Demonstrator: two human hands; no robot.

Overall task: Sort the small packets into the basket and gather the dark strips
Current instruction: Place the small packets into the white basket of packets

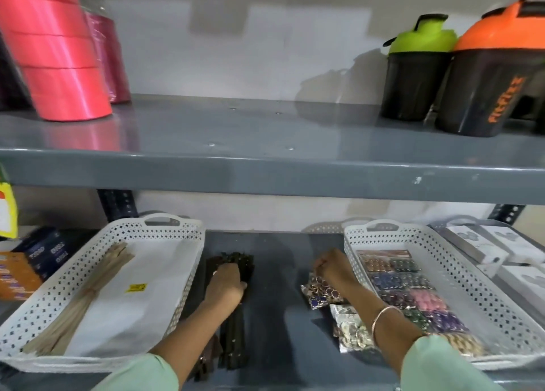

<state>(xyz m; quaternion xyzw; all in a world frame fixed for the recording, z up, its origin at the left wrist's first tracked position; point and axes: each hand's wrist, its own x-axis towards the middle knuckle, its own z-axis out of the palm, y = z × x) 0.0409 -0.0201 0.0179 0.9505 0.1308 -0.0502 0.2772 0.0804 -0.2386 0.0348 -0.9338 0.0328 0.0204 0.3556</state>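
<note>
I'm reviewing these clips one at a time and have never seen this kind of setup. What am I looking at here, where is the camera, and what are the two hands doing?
There is no machine: a person works with bare hands, and the single picture comes from a camera on their head, looking forward and down into a grey shelf unit.

The left hand rests on a pile of dark strips lying on the lower shelf between two white baskets. The right hand pinches a small packet beside the right basket, which already holds rows of coloured packets. The left basket holds a bundle of beige strips. More packets lie under the right forearm.
</note>
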